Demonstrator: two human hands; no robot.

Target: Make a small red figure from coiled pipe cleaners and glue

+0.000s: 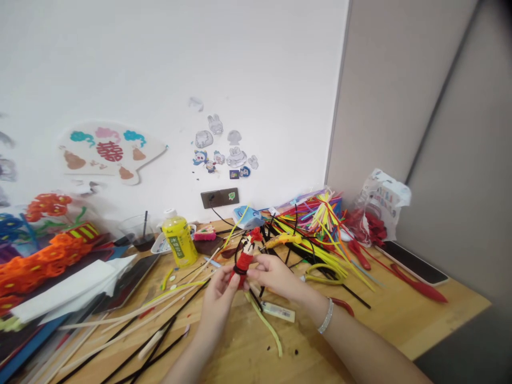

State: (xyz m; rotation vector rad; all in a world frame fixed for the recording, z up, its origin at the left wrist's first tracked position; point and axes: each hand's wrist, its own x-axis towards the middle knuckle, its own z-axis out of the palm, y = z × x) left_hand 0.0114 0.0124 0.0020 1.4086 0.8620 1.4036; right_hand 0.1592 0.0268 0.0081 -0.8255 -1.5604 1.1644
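Held in mid-air above the wooden desk (400, 320), slightly tilted: small pipe-cleaner doll (245, 257), with red body, black-wrapped waist and red headpiece. Left hand (219, 298): fingers (226, 282) together, clamped round the doll's lower body. Right hand (276, 276): fingertips (256, 265) together, pinched against the doll's side, exact contact partly hidden. On right wrist, silver bracelet (326, 316). Just below both hands: loose yellow pipe cleaner (266, 325) and small white label strip (278, 312). Farther along desk: bundle of multicoloured pipe cleaners (308, 218) and yellow-green drink bottle (180, 238). Nearer left edge: long black and cream pipe cleaners (152, 330), then orange pipe-cleaner flowers (40, 261).
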